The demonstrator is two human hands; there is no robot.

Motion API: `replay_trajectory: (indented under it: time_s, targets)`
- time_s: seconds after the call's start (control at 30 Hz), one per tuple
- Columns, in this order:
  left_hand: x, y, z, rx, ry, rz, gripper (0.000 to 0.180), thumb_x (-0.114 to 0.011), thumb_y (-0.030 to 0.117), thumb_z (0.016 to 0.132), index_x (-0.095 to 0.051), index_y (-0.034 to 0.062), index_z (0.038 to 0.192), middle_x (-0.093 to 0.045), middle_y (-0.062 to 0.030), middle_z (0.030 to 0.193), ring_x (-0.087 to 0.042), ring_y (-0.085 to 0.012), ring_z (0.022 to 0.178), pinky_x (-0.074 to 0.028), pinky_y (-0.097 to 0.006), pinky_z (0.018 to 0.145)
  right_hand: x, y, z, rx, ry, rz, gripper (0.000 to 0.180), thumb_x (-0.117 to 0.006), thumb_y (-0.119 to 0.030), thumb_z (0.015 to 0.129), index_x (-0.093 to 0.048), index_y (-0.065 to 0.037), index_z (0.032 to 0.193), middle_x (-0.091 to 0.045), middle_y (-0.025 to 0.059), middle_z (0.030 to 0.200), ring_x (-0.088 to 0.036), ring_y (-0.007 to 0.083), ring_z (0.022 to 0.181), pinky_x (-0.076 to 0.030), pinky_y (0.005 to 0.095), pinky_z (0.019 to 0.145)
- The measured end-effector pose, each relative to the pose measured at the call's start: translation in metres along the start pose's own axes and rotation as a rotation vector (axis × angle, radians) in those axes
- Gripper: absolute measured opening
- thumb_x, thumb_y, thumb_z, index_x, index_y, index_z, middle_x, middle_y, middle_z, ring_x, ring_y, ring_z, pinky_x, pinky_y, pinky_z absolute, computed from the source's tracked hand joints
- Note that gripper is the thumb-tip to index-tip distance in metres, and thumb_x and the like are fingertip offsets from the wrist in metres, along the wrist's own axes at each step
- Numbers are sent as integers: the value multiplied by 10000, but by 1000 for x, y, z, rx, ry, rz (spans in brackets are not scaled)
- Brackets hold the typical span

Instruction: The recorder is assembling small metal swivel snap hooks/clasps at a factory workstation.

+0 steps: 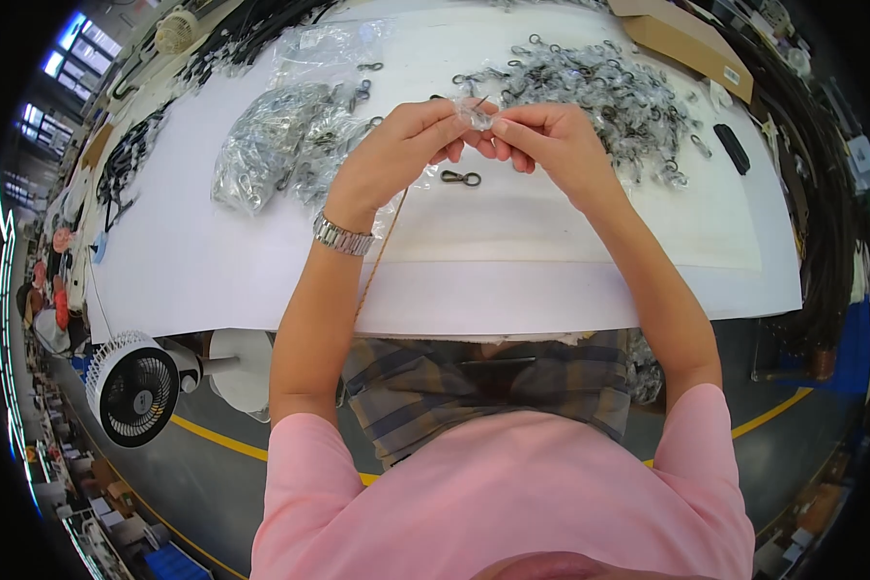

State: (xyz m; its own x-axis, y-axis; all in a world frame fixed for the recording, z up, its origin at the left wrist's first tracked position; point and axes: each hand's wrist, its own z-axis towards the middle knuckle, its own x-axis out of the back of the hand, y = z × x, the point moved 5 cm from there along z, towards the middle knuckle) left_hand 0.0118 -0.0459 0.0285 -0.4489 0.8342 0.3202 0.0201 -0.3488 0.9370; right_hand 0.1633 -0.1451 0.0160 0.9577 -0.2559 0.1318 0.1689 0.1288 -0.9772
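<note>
Head view: at the upper centre of the frame, the left hand (389, 145) and right hand (563, 145) pinch a small clear bag (475, 118) between thumbs and fingers; a dark metal clasp (460, 178) lies just below them; a heap of wrapped clasps (604, 97) spreads at upper right, a large plastic bag (266, 140) at upper left.

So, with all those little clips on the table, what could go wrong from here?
The clear wrapper is small and pinched between the fingertips of the left hand and right hand, so it might slip and drop.
The bare metal clip lies loose just below the hands and could get knocked.
The heap of clips spreads close to the right hand, so a careless brush might scatter some.
</note>
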Motion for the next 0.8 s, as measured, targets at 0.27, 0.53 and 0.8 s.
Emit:
replay_trajectory:
  time_s: [0.27, 0.53, 0.8]
  targets:
    - [-27, -6, 3, 46, 27, -88, 366, -490, 127, 1056, -620, 27, 1383, -721, -27, 834, -468, -65, 607, -420, -220, 575, -5, 7, -8, 37, 97, -92, 194, -607, -123, 989, -741, 14, 958, -692, 18, 722, -561, 58, 601, -459, 229, 549]
    - [-9, -10, 4, 68, 258, 100, 278, -525, 140, 1044, -729, 12, 1182, -665, 3, 737, -444, -18, 558, -355, -185, 507, -7, 19, -5, -119, 84, 427, 212, -591, -172, 1039, -691, 14, 1058, -734, 71, 958, -631, 79, 737, -526, 212, 701]
    - [50, -19, -9, -59, 667, -286, 259, -563, 164, 1042, -729, -12, 1133, -640, 19, 745, -413, -1, 541, -294, -174, 480, 5, 15, 16, -144, 122, 406, 238, -671, -179, 998, -667, -4, 1160, -706, 129, 1223, -680, 165, 947, -574, 314, 805]
